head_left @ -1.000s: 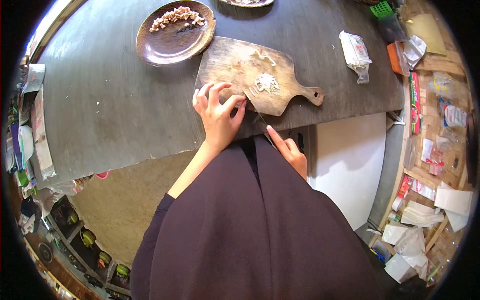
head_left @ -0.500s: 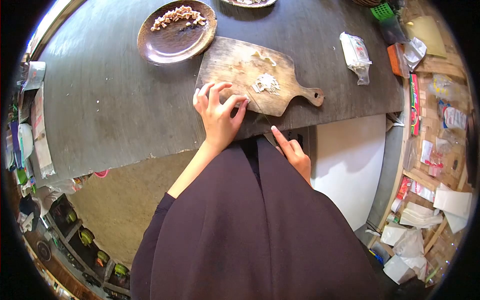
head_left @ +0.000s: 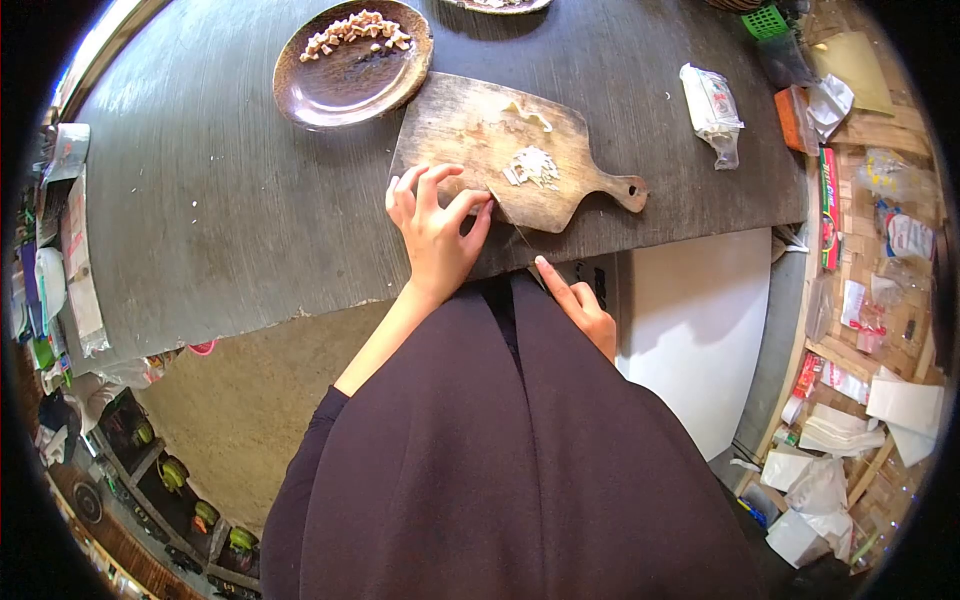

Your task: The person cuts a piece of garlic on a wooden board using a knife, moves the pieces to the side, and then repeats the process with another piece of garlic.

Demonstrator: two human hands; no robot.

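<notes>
A wooden cutting board [head_left: 455,130] with a short handle lies near the table's front edge. On it is a small heap of finely chopped white pieces [head_left: 533,168], with a pale curled strip [head_left: 530,116] behind them. At the board's near left edge, my left hand [head_left: 438,238] has thumb and index finger pinched on a small pale piece of food, mostly hidden by the fingertips. My right hand [head_left: 585,308] grips a thin-bladed knife [head_left: 525,238], index finger stretched along it. The blade's tip reaches the left fingertips; the knife's handle is hidden in my hand.
Behind the board stands a brown plate [head_left: 350,95] with diced light-brown pieces [head_left: 358,35]. A white plastic packet [head_left: 711,108] lies to the right, and an orange box [head_left: 795,120] is beyond it. Part of another plate [head_left: 500,8] shows at the top.
My right hand and the knife have shifted slightly left and down. The left hand keeps its pinch at the board's edge, and less of the pale piece shows now.
</notes>
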